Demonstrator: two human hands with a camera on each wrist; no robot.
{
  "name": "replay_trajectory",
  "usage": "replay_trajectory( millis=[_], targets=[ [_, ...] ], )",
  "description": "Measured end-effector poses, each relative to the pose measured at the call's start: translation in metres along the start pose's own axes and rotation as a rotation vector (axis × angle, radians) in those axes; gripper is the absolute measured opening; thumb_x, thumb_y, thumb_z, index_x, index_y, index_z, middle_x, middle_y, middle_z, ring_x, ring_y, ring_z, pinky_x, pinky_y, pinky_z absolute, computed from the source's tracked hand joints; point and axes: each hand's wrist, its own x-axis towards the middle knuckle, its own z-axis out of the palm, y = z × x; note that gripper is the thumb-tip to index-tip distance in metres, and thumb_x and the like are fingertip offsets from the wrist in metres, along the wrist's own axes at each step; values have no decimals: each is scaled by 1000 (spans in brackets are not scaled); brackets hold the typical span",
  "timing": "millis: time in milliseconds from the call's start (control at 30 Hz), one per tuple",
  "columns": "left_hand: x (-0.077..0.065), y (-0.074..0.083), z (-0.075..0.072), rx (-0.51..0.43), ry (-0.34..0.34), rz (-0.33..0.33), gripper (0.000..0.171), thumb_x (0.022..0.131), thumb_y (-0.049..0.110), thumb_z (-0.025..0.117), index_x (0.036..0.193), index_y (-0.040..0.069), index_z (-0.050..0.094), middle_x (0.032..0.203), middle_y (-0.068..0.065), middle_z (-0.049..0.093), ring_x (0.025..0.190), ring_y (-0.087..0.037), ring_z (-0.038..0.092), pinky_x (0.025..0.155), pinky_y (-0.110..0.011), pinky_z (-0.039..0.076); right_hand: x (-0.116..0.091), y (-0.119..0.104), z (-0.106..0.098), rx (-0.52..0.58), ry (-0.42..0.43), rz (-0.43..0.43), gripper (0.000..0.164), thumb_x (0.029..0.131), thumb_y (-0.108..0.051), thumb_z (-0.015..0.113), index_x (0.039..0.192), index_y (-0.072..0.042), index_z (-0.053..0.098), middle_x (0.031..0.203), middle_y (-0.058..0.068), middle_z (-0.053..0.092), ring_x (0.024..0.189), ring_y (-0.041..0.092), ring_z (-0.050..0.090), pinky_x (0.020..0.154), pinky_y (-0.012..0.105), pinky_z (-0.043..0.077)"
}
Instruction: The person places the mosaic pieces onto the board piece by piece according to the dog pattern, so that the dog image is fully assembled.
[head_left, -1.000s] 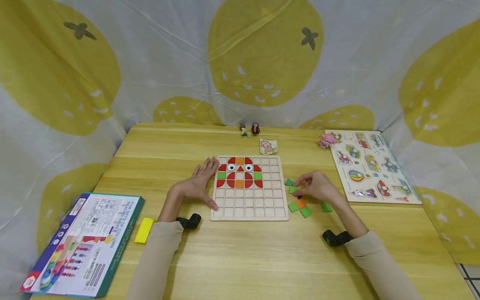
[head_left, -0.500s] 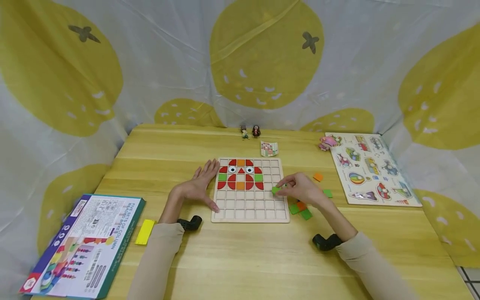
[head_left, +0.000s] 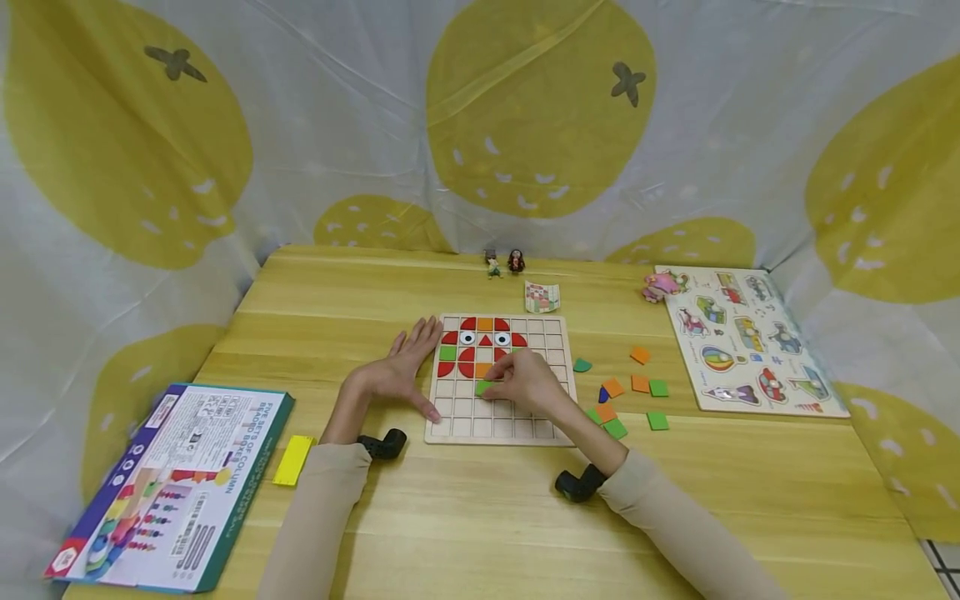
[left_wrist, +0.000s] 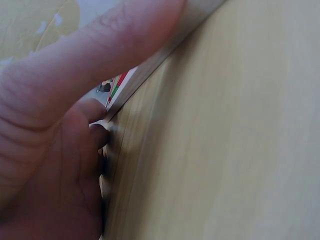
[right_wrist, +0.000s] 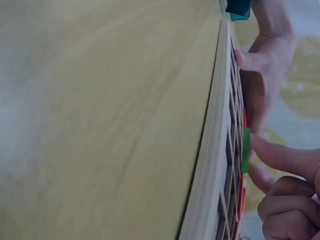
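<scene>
A square wooden grid board point(head_left: 442, 428) lies mid-table, its upper cells filled with red, orange and green tiles and two eye tiles. My left hand point(head_left: 392, 377) is spread along the board's left side, with thumb and fingertips at its edge; the left wrist view shows the thumb point(left_wrist: 125, 40) reaching to the board's side. With thumb and finger my right hand point(head_left: 527, 382) pinches a green square tile point(head_left: 483, 389) just below the orange tile point(head_left: 484, 370) in the pattern. In the right wrist view the green tile point(right_wrist: 246, 150) stands slightly tilted at the grid's surface.
Loose tiles, such as a green square point(head_left: 657, 421) and an orange square point(head_left: 639, 356), lie right of the board. Behind it are a pattern card point(head_left: 542, 297) and two figurines point(head_left: 516, 261). A picture puzzle point(head_left: 750, 342) is at right; a box point(head_left: 172, 492) and yellow block point(head_left: 293, 460) are left.
My right hand has moved left from the loose tiles to the middle of the board, carrying the green square tile. My left hand has stayed at the board's left edge.
</scene>
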Motion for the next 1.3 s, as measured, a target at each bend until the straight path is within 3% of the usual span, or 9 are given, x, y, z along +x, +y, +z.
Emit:
replay_trajectory(
  millis=[167, 467, 633, 800, 900, 1000, 1100, 1233, 1300],
  targets=[
    [0, 0, 0, -10, 0, 0, 148, 53, 52, 90, 155, 11, -10, 162, -9, -21, 149, -29, -21, 122, -54, -10, 1, 4, -1, 14, -13, -14, 19, 71, -17, 86, 87, -14, 78, 55, -1, 50, 52, 12, 34, 50, 23, 26],
    [1, -1, 1, -18, -1, 0, 148, 53, 52, 90, 155, 11, -10, 162, -9, -21, 149, -29, -21, 121, -53, -11, 8, 9, -2, 31, -33, -41, 17, 71, -15, 85, 87, -15, 79, 75, -2, 71, 52, 11, 35, 50, 22, 27],
    [1, -1, 1, -18, 0, 3, 149, 52, 53, 90, 155, 12, -10, 162, -9, -21, 149, -28, -22, 121, -54, -11, 11, 11, -6, 63, -91, -85, 19, 74, -13, 83, 92, -15, 79, 79, 1, 70, 57, 11, 38, 50, 20, 30],
    [2, -4, 2, -19, 2, 11, 150, 52, 54, 90, 155, 12, -11, 161, -9, -22, 149, -29, -22, 121, -55, -11, 1, 23, -35, 41, -108, -157, 23, 81, -19, 78, 104, -15, 77, 57, -1, 49, 53, 12, 32, 48, 21, 26],
    [3, -4, 3, -18, 2, 18, 150, 52, 53, 90, 155, 10, -10, 161, -10, -22, 149, -30, -22, 121, -55, -10, -18, 43, -65, 24, -90, -140, 27, 84, -22, 75, 110, -17, 75, 54, -2, 31, 50, 12, 25, 47, 21, 23],
    [3, -4, 3, -21, 3, 18, 150, 51, 54, 90, 155, 10, -9, 161, -11, -21, 149, -31, -21, 121, -55, -10, -41, 71, -92, 1, -89, -104, 30, 83, -25, 76, 112, -17, 73, 56, -4, 31, 50, 10, 25, 47, 21, 26],
    [2, -3, 3, -25, 4, 18, 150, 51, 54, 90, 155, 9, -9, 161, -11, -21, 149, -31, -22, 121, -56, -10, -63, 98, -112, 6, -140, -88, 34, 80, -22, 79, 112, -13, 73, 58, -3, 33, 52, 7, 26, 49, 21, 28],
    [1, -3, 2, -25, 8, 14, 150, 51, 54, 90, 155, 10, -9, 161, -11, -21, 149, -31, -21, 121, -56, -11, -79, 121, -122, 51, -217, -87, 40, 75, -14, 81, 113, -5, 70, 60, -2, 29, 54, 6, 27, 51, 21, 29],
    [2, -3, 3, -28, 11, 16, 150, 51, 54, 90, 155, 9, -8, 162, -11, -21, 149, -31, -21, 120, -56, -11, -80, 126, -121, 68, -216, -78, 42, 74, -13, 83, 112, -3, 69, 61, -1, 29, 55, 6, 28, 52, 21, 30]
  ],
)
